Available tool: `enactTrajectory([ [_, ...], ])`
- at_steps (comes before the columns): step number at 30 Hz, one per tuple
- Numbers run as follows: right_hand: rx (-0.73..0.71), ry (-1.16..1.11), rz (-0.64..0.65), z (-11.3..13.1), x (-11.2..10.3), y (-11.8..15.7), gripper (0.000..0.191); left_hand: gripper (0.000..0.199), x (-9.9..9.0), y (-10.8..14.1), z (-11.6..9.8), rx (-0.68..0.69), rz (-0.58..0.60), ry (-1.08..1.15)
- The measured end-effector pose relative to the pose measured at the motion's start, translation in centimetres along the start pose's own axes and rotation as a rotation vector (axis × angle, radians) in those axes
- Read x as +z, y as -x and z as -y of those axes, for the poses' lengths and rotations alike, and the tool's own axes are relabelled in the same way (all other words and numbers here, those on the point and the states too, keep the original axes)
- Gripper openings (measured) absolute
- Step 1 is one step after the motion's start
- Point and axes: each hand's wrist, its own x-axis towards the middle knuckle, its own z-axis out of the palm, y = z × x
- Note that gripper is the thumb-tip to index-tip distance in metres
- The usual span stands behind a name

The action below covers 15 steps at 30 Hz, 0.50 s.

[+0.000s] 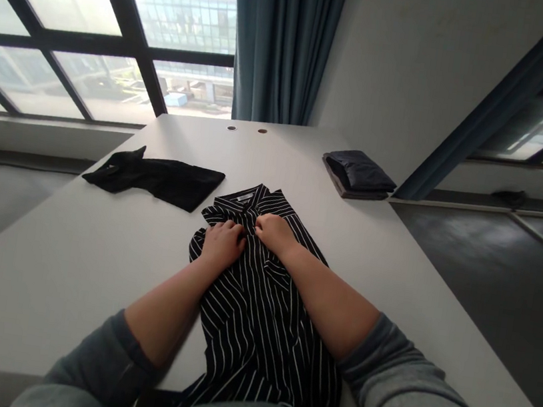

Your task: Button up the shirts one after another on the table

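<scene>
A black shirt with white stripes (261, 310) lies on the white table in front of me, its collar pointing away and its lower end hanging over the near edge. My left hand (223, 242) is on the upper left of the shirt, just below the collar, fingers curled onto the cloth. Close beside it, my right hand (275, 232) is closed on the shirt's front near the button line. What exactly the fingertips pinch is hidden by the hands.
A black garment (168, 181) lies flat at the left of the white table (72, 290). Folded dark clothes (359, 174) are stacked near the right edge. Two round cable holes sit at the far end, before a blue curtain (284, 43) and windows.
</scene>
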Motion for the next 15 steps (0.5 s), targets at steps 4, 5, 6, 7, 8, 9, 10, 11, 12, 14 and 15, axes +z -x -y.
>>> enactTrajectory([
  [4, 0.010, -0.234, -0.095, -0.2, 0.3, 0.3, 0.014, 0.027, 0.2, -0.2, -0.3, -0.013, -0.047, 0.063],
  [5, 0.015, -0.326, -0.114, -0.2, 0.4, 0.4, 0.013, 0.029, 0.2, -0.3, -0.4, -0.018, -0.058, 0.107],
  [6, 0.021, -0.416, -0.130, -0.2, 0.4, 0.5, 0.012, 0.030, 0.2, -0.4, -0.4, -0.020, -0.066, 0.163],
  [7, 0.028, -0.499, -0.143, -0.2, 0.5, 0.6, 0.010, 0.030, 0.2, -0.4, -0.3, -0.021, -0.077, 0.226],
  [8, 0.036, -0.573, -0.157, -0.1, 0.6, 0.7, 0.009, 0.029, 0.1, -0.5, -0.3, -0.020, -0.090, 0.288],
  [9, 0.041, -0.638, -0.172, -0.1, 0.6, 0.8, 0.007, 0.027, 0.1, -0.5, -0.2, -0.017, -0.106, 0.345],
  [10, 0.042, -0.693, -0.185, 0.0, 0.6, 0.9, 0.006, 0.025, 0.0, -0.5, -0.1, -0.016, -0.123, 0.396],
  [11, 0.039, -0.736, -0.193, 0.1, 0.5, 1.1, 0.006, 0.023, -0.1, -0.5, 0.0, -0.019, -0.140, 0.440],
  [12, 0.032, -0.767, -0.196, 0.3, 0.4, 1.2, 0.006, 0.021, -0.3, -0.5, 0.1, -0.025, -0.153, 0.476],
  [14, 0.018, -0.787, -0.195, 0.4, 0.2, 1.4, 0.007, 0.018, -0.5, -0.4, 0.3, -0.033, -0.162, 0.515],
  [15, 0.018, -0.789, -0.190, 0.5, 0.0, 1.5, 0.008, 0.017, -0.6, -0.3, 0.4, -0.031, -0.163, 0.520],
])
